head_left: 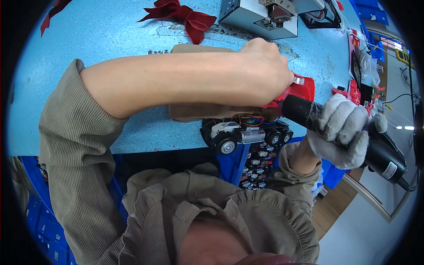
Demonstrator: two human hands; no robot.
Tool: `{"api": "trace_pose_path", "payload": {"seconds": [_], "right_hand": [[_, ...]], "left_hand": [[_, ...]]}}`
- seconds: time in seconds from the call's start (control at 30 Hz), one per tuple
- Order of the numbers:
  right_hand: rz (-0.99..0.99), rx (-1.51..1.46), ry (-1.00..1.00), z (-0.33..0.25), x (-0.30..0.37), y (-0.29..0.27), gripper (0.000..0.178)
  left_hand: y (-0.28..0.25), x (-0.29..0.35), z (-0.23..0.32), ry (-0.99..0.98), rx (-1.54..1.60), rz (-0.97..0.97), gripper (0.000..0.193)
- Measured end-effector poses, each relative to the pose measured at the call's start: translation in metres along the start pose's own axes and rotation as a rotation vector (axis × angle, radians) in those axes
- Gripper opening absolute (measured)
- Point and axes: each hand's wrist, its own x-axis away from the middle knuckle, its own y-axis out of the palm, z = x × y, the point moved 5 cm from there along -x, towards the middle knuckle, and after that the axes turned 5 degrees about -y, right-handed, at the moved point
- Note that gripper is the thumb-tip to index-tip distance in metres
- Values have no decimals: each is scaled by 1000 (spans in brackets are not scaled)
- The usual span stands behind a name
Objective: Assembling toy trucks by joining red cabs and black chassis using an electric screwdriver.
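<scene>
A toy truck rests on a brown cushion (190, 112) near the table's front edge. Its black chassis (252, 135) has dark wheels, silver parts and loose coloured wires, and at its right is a red plastic body part (305, 89). My bare left hand (266, 70) reaches across from the left and grips the red part; its fingertips are hidden behind the hand. In a white glove, my right hand (342, 130) is wrapped round a black corded electric screwdriver (298, 111). The tool's front end points at the red part, and its tip is out of sight.
A dark red velvet bow (179, 15) lies at the back of the blue table (128, 37). Behind the truck stands a grey metal machine (260, 20) with a black fan (320, 17) beside it. More red parts (353, 92) lie at the right edge, near hanging cables.
</scene>
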Motion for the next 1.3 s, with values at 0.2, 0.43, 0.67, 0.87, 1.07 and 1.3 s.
{"api": "trace_pose_path", "payload": {"seconds": [0.2, 0.43, 0.67, 0.87, 1.07, 1.3], "right_hand": [[92, 9, -12, -2, 5, 1, 45], [51, 7, 8, 0, 1, 7, 41], [40, 87, 7, 1, -1, 32, 30], [117, 94, -37, 3, 3, 43, 28], [79, 313, -131, 1, 10, 54, 36], [120, 101, -57, -16, -31, 35, 18]], "left_hand": [[2, -1, 1, -31, -19, -29, 36], [2, 0, 2, -24, -11, 28, 32], [0, 8, 2, -37, -10, 43, 30], [12, 34, -25, 109, 451, 146, 37], [48, 57, -29, 120, 771, 700, 65], [45, 63, -36, 48, 797, 599, 65]]}}
